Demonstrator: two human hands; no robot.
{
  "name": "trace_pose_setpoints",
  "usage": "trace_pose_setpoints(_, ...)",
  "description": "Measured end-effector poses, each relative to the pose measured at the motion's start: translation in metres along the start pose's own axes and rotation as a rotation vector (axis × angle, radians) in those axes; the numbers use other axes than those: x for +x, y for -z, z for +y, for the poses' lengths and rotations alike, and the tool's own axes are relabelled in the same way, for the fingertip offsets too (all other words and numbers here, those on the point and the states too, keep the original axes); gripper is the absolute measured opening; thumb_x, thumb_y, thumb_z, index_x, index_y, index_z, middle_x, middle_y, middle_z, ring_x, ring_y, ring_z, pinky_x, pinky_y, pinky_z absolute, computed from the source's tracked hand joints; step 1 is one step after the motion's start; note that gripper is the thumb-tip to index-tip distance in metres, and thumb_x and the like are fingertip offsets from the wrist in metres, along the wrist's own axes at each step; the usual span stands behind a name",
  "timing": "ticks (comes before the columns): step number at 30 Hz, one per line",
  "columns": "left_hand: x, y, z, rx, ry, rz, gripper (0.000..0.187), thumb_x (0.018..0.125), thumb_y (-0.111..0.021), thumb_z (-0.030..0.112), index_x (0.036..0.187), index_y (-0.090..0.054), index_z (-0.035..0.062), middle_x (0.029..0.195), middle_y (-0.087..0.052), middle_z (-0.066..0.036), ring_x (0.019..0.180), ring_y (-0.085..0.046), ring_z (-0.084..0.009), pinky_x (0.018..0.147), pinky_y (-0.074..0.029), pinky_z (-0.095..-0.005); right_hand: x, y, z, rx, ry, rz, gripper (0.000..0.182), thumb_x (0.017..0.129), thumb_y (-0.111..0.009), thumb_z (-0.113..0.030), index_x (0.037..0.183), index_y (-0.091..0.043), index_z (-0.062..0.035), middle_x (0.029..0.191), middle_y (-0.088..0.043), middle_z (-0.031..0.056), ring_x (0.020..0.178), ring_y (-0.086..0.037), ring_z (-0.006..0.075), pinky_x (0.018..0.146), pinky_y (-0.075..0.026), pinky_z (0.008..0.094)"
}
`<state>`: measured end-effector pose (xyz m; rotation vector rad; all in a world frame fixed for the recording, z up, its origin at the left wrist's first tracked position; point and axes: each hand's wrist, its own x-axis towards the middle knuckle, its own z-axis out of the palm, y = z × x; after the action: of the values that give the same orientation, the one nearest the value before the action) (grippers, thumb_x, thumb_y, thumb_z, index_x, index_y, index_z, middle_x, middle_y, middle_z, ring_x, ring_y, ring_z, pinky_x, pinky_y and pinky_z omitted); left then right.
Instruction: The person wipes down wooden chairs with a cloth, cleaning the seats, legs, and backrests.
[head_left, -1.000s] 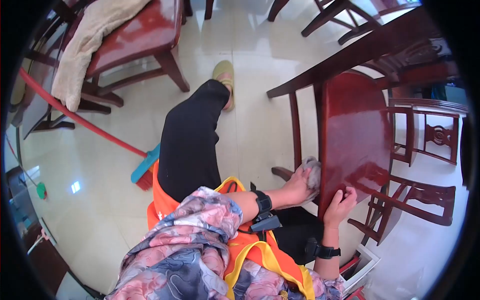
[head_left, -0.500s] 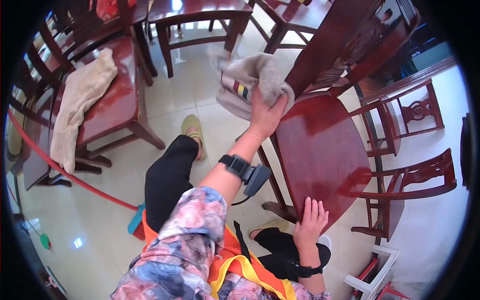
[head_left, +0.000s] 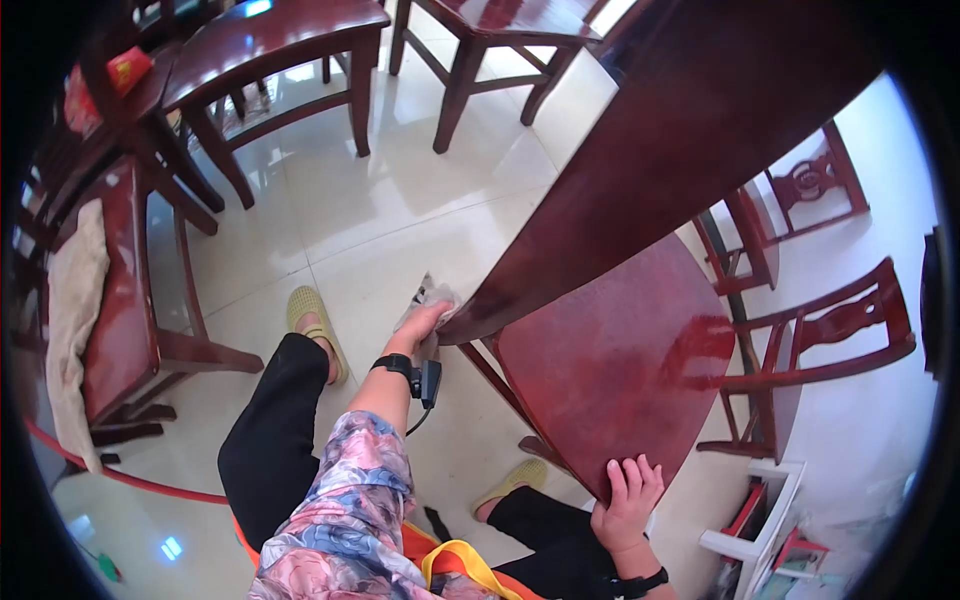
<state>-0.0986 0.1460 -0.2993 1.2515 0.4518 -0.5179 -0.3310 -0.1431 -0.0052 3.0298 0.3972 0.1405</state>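
My left hand [head_left: 420, 325] grips a grey cloth [head_left: 437, 294] at the lower side edge of a dark red wooden chair's backrest [head_left: 660, 170]. Only a small piece of the cloth shows; the hand and backrest hide the rest, and the fingertips are partly covered. The backrest rises large and close to the camera. My right hand [head_left: 625, 500] lies with fingers stretched out on the near corner of the same chair's glossy seat [head_left: 610, 350], holding nothing.
A beige cloth [head_left: 77, 300] drapes over a wooden chair [head_left: 125, 290] at left. More stools [head_left: 275, 45] and chairs [head_left: 825, 330] stand at the back and right. A red pole [head_left: 150, 485] lies low at left. A white rack [head_left: 765, 520] stands at lower right.
My left hand has moved down and left with the grey cloth, from beside the backrest to its lower edge. The backrest looms larger as the view shifted. My right hand stays on the seat.
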Motion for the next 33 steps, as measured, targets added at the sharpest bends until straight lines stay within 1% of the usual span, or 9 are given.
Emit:
trace_pose_setpoints(9,-0.160,-0.059,0.071,-0.646,0.029,0.073,0.049,0.090,-0.047,0.039,0.125,-0.048,0.0046,0.116,-0.055,-0.009,0.105,-0.052,-0.0231,0.090,-0.041,-0.0401,0.000,0.004,-0.006,0.002,-0.024,0.028,0.060,0.063,-0.059,-0.004,0.121,-0.051,-0.0137,0.117,-0.047,0.0105,0.118,-0.041,0.0333,0.102,-0.025,0.0559)
trace_pose_setpoints(12,-0.192,-0.080,0.094,-0.959,0.079,-0.236,0.041,0.092,-0.044,0.031,0.123,-0.046,0.0028,0.113,-0.055,-0.010,0.105,-0.052,-0.0260,0.091,-0.040,-0.0490,-0.002,0.008,-0.009,0.045,-0.040,0.053,0.061,0.063,-0.059,-0.003,0.122,-0.051,-0.0150,0.117,-0.047,0.0086,0.118,-0.041,0.0312,0.103,-0.025,0.0547)
trace_pose_setpoints(14,-0.195,-0.070,0.095,-0.640,-0.066,-0.070,0.032,0.092,-0.045,0.023,0.116,-0.048,0.0024,0.109,-0.056,-0.011,0.099,-0.055,-0.0262,0.084,-0.044,-0.0526,-0.002,0.009,-0.007,0.066,-0.063,0.083,0.060,0.064,-0.058,-0.003,0.123,-0.051,-0.0166,0.118,-0.048,0.0074,0.119,-0.041,0.0294,0.103,-0.024,0.0540)
trace_pose_setpoints(18,-0.235,-0.061,0.131,-0.248,-0.313,0.162,0.028,0.086,-0.052,0.010,0.113,-0.049,0.0037,0.102,-0.057,-0.006,0.082,-0.057,-0.0185,0.070,-0.050,-0.0378,-0.011,0.010,-0.007,0.112,-0.070,0.112,0.059,0.067,-0.057,-0.002,0.123,-0.051,-0.0176,0.119,-0.047,0.0069,0.120,-0.040,0.0284,0.103,-0.024,0.0544)
trace_pose_setpoints(22,-0.282,-0.055,0.192,-0.306,-0.860,0.099,0.042,0.089,-0.054,0.012,0.128,-0.040,0.0037,0.118,-0.051,-0.006,0.103,-0.052,-0.0145,0.089,-0.043,-0.0283,-0.012,0.009,-0.006,0.113,-0.066,0.129,0.057,0.068,-0.056,-0.002,0.123,-0.052,-0.0188,0.118,-0.047,0.0059,0.120,-0.040,0.0275,0.103,-0.023,0.0549)
trace_pose_setpoints(26,-0.323,-0.081,0.309,0.045,-1.335,0.206,0.048,0.089,-0.056,0.009,0.132,-0.036,0.0035,0.127,-0.046,-0.008,0.115,-0.045,-0.0166,0.098,-0.036,-0.0330,-0.013,0.006,-0.005,0.146,-0.068,0.147,0.056,0.069,-0.056,-0.004,0.123,-0.052,-0.0199,0.118,-0.047,0.0049,0.120,-0.040,0.0261,0.104,-0.024,0.0545)
trace_pose_setpoints(28,-0.332,-0.099,0.384,0.506,-1.693,0.575,0.059,0.078,-0.067,0.022,0.125,-0.039,-0.0002,0.126,-0.043,-0.023,0.120,-0.039,-0.0353,0.101,-0.031,-0.0428,-0.013,0.005,-0.003,0.139,-0.069,0.143,0.056,0.070,-0.056,-0.004,0.123,-0.052,-0.0200,0.118,-0.048,0.0046,0.120,-0.040,0.0259,0.104,-0.023,0.0546)
trace_pose_setpoints(30,-0.346,-0.124,0.426,0.609,-1.738,0.885,0.063,0.071,-0.071,0.028,0.121,-0.043,0.0003,0.122,-0.038,-0.034,0.118,-0.033,-0.0483,0.100,-0.030,-0.0486,-0.011,0.007,-0.003,0.150,-0.078,0.146,0.056,0.070,-0.056,-0.004,0.123,-0.052,-0.0200,0.117,-0.048,0.0045,0.120,-0.040,0.0258,0.104,-0.023,0.0547)
trace_pose_setpoints(33,-0.319,-0.134,0.422,0.680,-1.876,1.157,0.059,0.069,-0.072,0.026,0.116,-0.046,0.0025,0.120,-0.035,-0.039,0.114,-0.033,-0.0535,0.098,-0.032,-0.0525,-0.008,0.005,-0.007,0.138,-0.085,0.149,0.057,0.069,-0.057,-0.004,0.123,-0.052,-0.0199,0.117,-0.048,0.0046,0.120,-0.040,0.0258,0.103,-0.024,0.0549)
